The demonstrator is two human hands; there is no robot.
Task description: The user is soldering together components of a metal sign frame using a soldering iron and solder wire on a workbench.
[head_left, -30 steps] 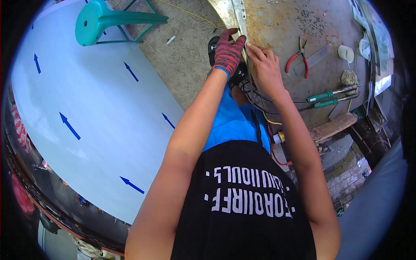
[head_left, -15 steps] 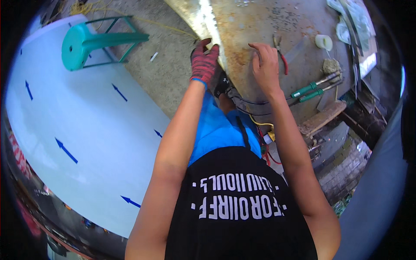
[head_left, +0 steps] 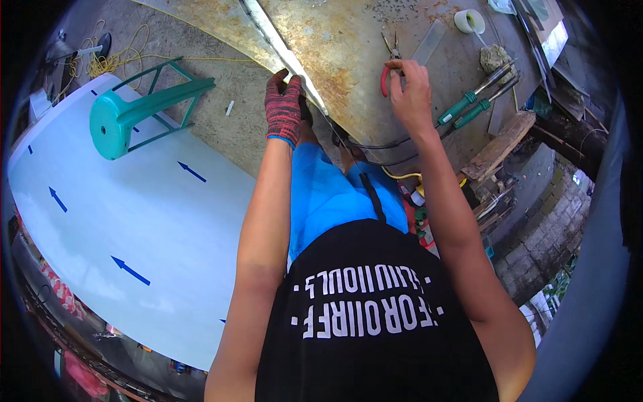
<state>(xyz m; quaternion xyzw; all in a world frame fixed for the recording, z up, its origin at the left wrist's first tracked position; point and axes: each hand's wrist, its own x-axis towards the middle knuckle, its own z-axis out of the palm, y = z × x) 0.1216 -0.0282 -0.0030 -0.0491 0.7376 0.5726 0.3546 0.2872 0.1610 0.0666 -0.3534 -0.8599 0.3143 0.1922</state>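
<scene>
My left hand, in a red-and-black glove, has its fingers curled on the edge of a long shiny metal strip along the border of the rusty metal worktop. My bare right hand is closed over red-handled pliers, whose jaws show beyond the fingers. A flat translucent strip lies beside them. Right of that hand rest two green-handled tools on black cables, near a rough lump and a small white round container.
A teal stool lies on its side over a pale board with blue arrows at left. Tangled yellow cord is on the concrete floor. A wooden plank, dark beams and metal offcuts line the right.
My right hand left the metal strip and moved right onto the pliers. My left hand stays at the strip. The view has shifted, so the strip now slants further toward the upper left.
</scene>
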